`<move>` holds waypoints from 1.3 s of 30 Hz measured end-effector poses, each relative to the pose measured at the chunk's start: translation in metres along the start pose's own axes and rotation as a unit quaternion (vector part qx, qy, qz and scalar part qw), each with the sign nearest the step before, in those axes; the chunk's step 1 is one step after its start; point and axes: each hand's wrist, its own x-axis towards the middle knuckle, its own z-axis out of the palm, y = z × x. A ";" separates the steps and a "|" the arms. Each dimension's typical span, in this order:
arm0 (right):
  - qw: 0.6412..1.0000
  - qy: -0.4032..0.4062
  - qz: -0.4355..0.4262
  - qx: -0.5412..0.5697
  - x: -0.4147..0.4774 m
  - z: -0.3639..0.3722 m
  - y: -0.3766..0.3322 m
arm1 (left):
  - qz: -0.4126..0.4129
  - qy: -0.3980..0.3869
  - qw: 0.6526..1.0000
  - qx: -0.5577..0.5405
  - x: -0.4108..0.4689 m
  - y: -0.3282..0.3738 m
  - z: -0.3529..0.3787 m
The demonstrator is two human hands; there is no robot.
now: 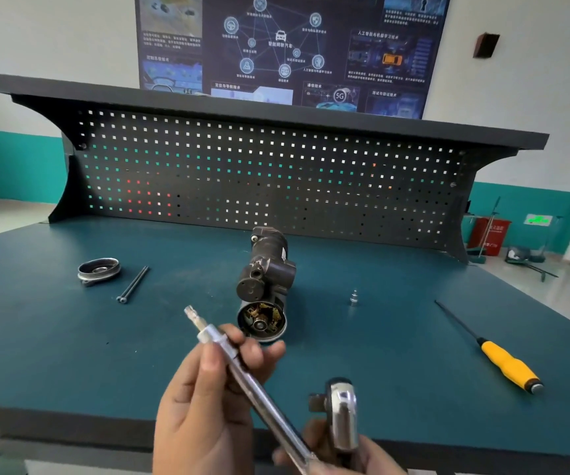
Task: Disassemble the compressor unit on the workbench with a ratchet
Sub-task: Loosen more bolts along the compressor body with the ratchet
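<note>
Left hand [208,399] is closed around a long chrome extension bar [245,382], fingers wrapped near its upper end, bit tip pointing up and away to the left. Right hand [338,454], mostly cut off at the bottom edge, is clamped on the ratchet [343,416] handle with the head up and the square drive stub sticking out toward the left hand; bar and ratchet look not yet joined, though the bar's lower end runs down toward the right hand. Compressor unit [264,282] lies on the workbench [53,354] just beyond the left-hand fingertips, long axis pointing away, near end open with brushes and bearing exposed. Judgement: cast metal body, heavy and rigid, rounded so it may roll under torque; grip the blocky mid housing or the far barrel, stay off the open end since the copper and brush parts look fragile. Chrome tools are smooth, likely slippery, so a full-palm hold suits. Far left of the left hand sit a removed end cap [99,270] and two long bolts [133,284] side by side. Beyond the right hand stands a small socket [354,298]; well to its right lies a yellow-handled screwdriver [503,361].
</note>
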 end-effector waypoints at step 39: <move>0.982 -0.006 0.023 0.189 0.033 0.020 -0.027 | 0.115 0.006 0.964 -0.240 0.017 0.006 -0.005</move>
